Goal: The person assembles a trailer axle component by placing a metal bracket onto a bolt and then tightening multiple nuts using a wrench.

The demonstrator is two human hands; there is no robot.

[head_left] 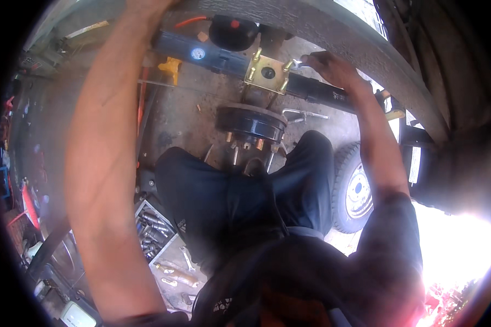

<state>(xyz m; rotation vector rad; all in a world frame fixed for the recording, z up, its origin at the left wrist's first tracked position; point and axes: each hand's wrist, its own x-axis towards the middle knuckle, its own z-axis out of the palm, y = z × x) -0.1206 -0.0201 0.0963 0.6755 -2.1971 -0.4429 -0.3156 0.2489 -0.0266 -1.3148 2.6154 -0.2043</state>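
My left hand point(153, 6) reaches to the top edge by the grey frame rail point(289, 16), its fingers hidden. My right hand point(328, 68) is closed on a silver wrench point(299, 64), just right of a gold-coloured plate point(255, 77) with upright bolts. The plate sits on a tubular axle beam, blue on the left point(202, 54) and black on the right point(322, 90). A round black component point(229, 34) with an orange hose is behind it. Below the plate, between my knees, lies a black hub drum point(251, 125) with studs.
A tray of sockets point(153, 226), several wrenches point(186, 259) and a yellow tool point(171, 68) are on the floor point(185, 114). A tyred wheel point(354, 188) stands beside my right leg. A metal bar tool point(305, 115) lies near the drum. A dark vehicle body point(458, 98) bounds the right side.
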